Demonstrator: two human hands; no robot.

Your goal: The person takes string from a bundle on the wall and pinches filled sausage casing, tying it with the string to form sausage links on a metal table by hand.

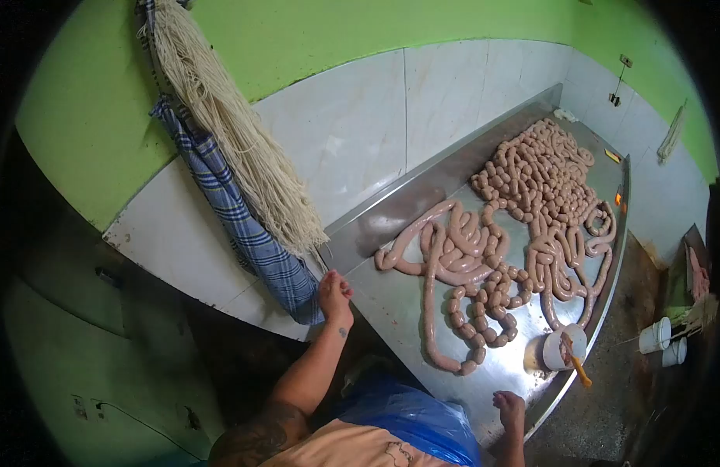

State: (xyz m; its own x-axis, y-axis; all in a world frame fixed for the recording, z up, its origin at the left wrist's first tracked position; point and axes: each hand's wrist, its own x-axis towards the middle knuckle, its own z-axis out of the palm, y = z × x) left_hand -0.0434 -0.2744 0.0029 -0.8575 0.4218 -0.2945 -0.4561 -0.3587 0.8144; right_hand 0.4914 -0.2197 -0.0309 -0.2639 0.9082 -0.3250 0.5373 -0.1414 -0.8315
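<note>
My left hand point(334, 289) is raised at the near left corner of the metal table, fingers curled closed beside the lower end of a hanging bundle of cream strings point(243, 148) and a blue checked cloth point(247, 218). Whether it holds a string is too small to tell. Over the table's near edge is my right hand point(509, 406), its fingers curled in; what they hold, if anything, is hidden. Ahead of both hands lie a string of tied sausages point(484, 315) and long untied sausage coils point(461, 245).
A large heap of tied sausages point(535, 167) covers the table's far end, with more coils point(558, 265) at the right. A white container point(558, 352) with an orange-handled tool stands at the right rim. White buckets point(654, 336) are beyond the metal table point(391, 335).
</note>
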